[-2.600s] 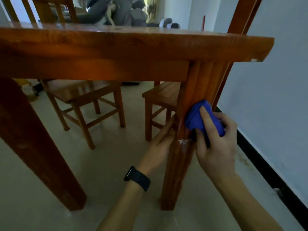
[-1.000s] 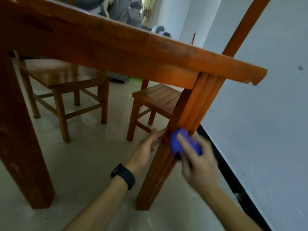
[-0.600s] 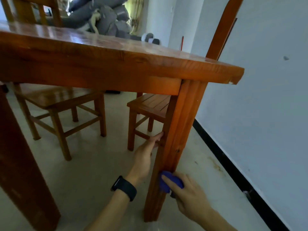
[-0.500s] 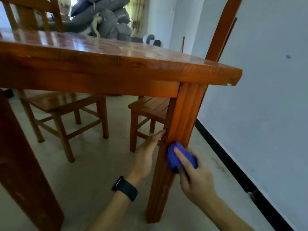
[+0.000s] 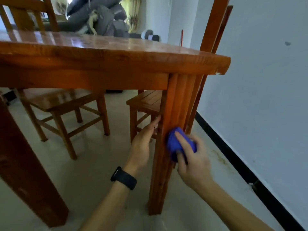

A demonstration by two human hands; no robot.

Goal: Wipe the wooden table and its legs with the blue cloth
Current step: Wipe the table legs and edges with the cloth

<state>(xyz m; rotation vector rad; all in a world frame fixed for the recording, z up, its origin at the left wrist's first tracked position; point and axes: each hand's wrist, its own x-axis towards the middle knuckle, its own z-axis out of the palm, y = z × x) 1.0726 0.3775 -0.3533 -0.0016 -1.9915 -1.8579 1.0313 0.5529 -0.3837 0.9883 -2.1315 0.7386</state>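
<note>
Your right hand point(image 5: 193, 160) grips cloth point(image 5: 172, 144) against leg point(image 5: 175, 104) mid-height; left hand point(image 5: 141, 145) flat, bracing it. Lower part, near leg point(image 5: 28, 164) likely left to wipe.

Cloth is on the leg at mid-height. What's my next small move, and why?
Probably slide the cloth down the leg toward the floor: the right hand presses it at mid-height, the left hand rests on the leg's other side, and the whole lower stretch lies below the cloth.

left chair point(image 5: 56, 100), right chair point(image 5: 146, 100) on pale floor point(image 5: 93, 164) — grey bundle point(image 5: 100, 19) beyond
</note>
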